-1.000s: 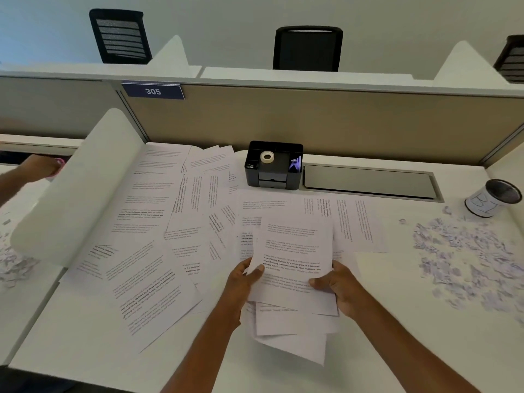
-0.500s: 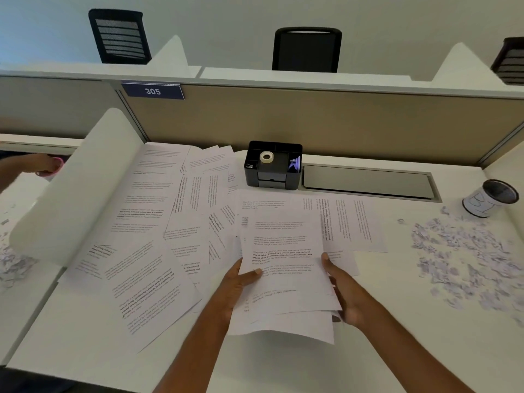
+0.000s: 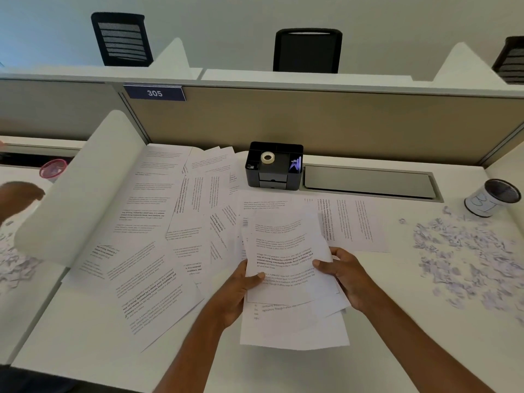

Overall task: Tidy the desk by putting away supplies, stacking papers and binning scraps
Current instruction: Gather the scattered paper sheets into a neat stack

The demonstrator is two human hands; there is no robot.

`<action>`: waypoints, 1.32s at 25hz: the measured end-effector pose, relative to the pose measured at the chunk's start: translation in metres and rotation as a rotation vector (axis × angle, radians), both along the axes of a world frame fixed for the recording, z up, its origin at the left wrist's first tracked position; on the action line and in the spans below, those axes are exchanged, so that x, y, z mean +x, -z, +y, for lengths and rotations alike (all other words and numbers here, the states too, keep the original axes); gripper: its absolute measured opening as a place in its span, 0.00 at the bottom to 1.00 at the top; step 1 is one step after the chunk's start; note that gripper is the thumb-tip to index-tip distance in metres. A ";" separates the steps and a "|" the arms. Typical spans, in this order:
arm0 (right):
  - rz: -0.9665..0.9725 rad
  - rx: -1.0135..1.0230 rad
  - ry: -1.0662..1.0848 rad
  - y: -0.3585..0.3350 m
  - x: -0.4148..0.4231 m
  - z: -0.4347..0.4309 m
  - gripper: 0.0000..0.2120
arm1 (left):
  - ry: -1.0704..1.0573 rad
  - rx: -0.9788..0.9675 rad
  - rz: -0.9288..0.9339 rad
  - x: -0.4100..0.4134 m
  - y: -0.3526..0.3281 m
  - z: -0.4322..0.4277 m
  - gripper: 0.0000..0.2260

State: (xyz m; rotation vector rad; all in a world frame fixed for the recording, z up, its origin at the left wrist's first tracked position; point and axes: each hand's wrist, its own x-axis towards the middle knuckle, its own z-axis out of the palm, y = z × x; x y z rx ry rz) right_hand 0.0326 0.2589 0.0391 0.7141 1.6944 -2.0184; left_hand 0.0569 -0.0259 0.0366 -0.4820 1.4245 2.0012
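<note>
A loose stack of printed sheets (image 3: 286,259) is held just above the white desk (image 3: 397,350). My left hand (image 3: 241,290) grips its left edge with the thumb on top. My right hand (image 3: 343,275) grips its right edge, thumb on the top page. The sheets are fanned out unevenly at the bottom. Several more printed pages (image 3: 158,239) lie scattered over the desk's left and middle. A heap of torn paper scraps (image 3: 465,259) covers the right side. A black organiser (image 3: 273,165) with a tape roll (image 3: 267,158) stands at the back.
A white-wrapped can (image 3: 490,201) with a dark opening stands at the far right. A grey cable hatch (image 3: 368,181) sits behind the papers. A curved white divider (image 3: 82,188) bounds the left; beyond it are another person's hand (image 3: 19,195), a pink cup (image 3: 53,168) and more scraps (image 3: 14,265).
Both hands have shifted along the stack's edges and the sheets have been drawn closer together. The other person's hand at the left has moved lower.
</note>
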 end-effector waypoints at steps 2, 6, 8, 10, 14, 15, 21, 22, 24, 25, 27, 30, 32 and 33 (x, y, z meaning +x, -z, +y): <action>0.004 0.016 -0.010 0.002 -0.003 0.001 0.20 | -0.039 -0.002 -0.025 -0.002 0.005 0.002 0.23; -0.074 0.002 -0.054 0.016 -0.002 0.002 0.21 | -0.111 -0.050 -0.071 -0.003 0.019 0.010 0.26; -0.112 0.005 -0.125 0.022 0.004 0.000 0.22 | -0.110 -0.109 -0.076 0.000 0.028 0.013 0.28; -0.132 0.017 -0.195 0.026 0.009 -0.001 0.23 | -0.104 -0.158 -0.077 0.002 0.032 0.014 0.29; -0.073 0.024 -0.247 0.026 0.012 0.001 0.25 | -0.150 -0.140 -0.057 -0.001 0.030 0.010 0.25; -0.049 0.018 -0.254 0.024 0.011 0.003 0.27 | -0.168 -0.115 -0.059 -0.004 0.029 0.007 0.24; 0.101 0.051 -0.277 0.003 -0.003 0.006 0.30 | -0.084 -0.148 0.058 -0.023 0.006 0.001 0.17; 0.121 0.076 -0.271 -0.002 -0.007 0.005 0.30 | -0.077 -0.174 0.102 -0.026 0.001 0.003 0.16; 0.161 0.117 -0.248 -0.010 -0.015 0.003 0.29 | -0.084 -0.213 0.201 -0.031 -0.007 0.006 0.16; 0.185 0.138 -0.232 -0.014 -0.020 0.001 0.28 | -0.091 -0.231 0.248 -0.034 -0.011 0.008 0.16; 0.246 0.168 -0.195 -0.022 -0.028 -0.003 0.26 | -0.105 -0.285 0.324 -0.041 -0.019 0.012 0.16; 0.308 0.169 -0.111 -0.035 -0.037 -0.009 0.22 | -0.147 -0.350 0.377 -0.049 -0.029 0.017 0.15; 0.342 0.164 -0.073 -0.041 -0.041 -0.012 0.22 | -0.176 -0.343 0.412 -0.053 -0.035 0.018 0.16; 0.356 0.156 -0.062 -0.043 -0.042 -0.013 0.22 | -0.193 -0.333 0.427 -0.054 -0.038 0.019 0.16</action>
